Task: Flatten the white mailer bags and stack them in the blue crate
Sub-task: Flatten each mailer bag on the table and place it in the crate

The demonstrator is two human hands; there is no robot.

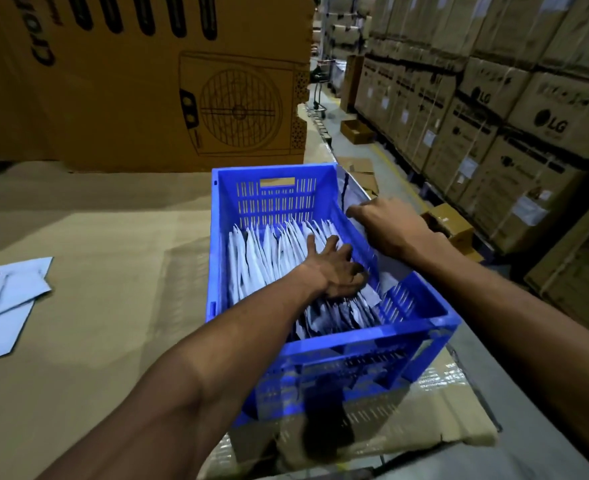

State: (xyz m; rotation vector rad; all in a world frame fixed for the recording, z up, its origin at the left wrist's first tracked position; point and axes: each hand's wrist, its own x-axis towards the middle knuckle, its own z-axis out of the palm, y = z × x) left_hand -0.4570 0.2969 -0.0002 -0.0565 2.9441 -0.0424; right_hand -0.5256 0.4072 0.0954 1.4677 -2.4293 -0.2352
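A person's left hand (334,268), fingers spread, presses on thin white plastic mailer bags (268,258) standing on edge in the blue slatted plastic crate (320,351); the right hand (390,226) pinches another bag at the far rim. Light, limp and slick, they look best pinched by their edges

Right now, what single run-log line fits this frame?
left hand: pressing upright white mailer bags inside blue plastic crate | right hand: at crate's right wall, grip unclear | loose white mailers: left on cardboard
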